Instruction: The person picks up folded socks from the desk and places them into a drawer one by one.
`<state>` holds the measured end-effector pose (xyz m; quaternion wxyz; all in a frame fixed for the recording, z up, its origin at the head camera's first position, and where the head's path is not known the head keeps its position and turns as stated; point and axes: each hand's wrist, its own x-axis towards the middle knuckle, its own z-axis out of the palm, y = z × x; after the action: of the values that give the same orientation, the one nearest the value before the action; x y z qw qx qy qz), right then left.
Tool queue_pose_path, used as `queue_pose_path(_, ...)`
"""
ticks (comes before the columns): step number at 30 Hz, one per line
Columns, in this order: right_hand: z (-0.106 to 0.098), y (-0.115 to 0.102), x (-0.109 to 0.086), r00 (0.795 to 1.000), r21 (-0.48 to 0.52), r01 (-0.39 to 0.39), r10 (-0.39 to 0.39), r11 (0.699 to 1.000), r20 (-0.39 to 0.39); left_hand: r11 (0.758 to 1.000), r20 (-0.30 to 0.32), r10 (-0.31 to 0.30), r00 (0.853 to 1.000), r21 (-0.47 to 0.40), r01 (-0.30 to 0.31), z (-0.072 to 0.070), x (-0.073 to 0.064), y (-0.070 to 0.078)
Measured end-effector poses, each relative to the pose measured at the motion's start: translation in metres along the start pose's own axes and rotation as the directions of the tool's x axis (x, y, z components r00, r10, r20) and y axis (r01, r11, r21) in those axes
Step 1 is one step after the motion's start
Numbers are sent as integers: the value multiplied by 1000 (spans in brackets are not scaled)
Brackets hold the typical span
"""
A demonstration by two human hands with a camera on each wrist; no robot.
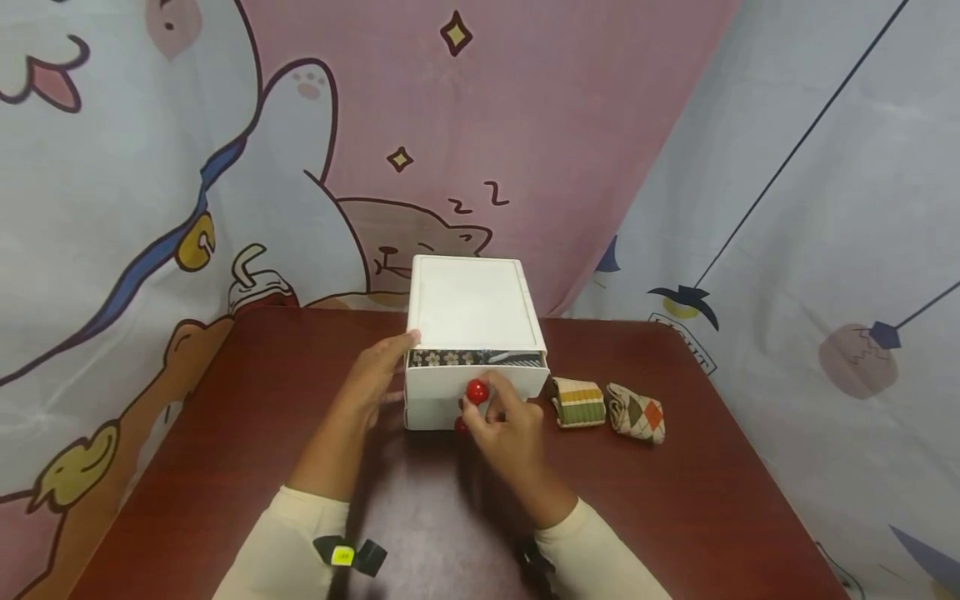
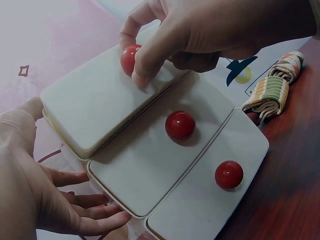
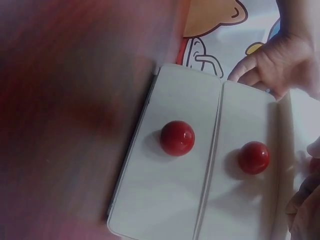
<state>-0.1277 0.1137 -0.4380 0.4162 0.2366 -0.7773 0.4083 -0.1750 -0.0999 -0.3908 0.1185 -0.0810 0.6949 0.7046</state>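
The right hand (image 1: pixel 513 427) pinches the top drawer's (image 1: pixel 438 385) red knob (image 1: pixel 477 392); left of that grip, the spread left hand (image 1: pixel 377 371) apparently braces the cabinet (image 1: pixel 476 300). Sliding straight should avoid jamming.

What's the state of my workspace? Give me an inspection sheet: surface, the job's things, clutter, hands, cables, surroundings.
Surface: dark reddish-brown table, glossy.
Job's things: white cabinet with three drawers and red knobs; top drawer partly open, patterned contents visible inside.
Clutter: green-and-yellow striped cloth bundle and diamond-patterned cloth bundle, both folded, right of the cabinet.
Hands: right hand pinches the top red knob; left hand at the cabinet's left side, thumb at its edge.
Cables: nothing seen.
Surroundings: cartoon-printed backdrop behind the table.
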Motion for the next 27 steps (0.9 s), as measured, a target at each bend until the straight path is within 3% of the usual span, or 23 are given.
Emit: queue_pose_path(27,13,15,16,999,17,-48,48,999,13,1000,3,15,1000,21,-15,-4,-1,3)
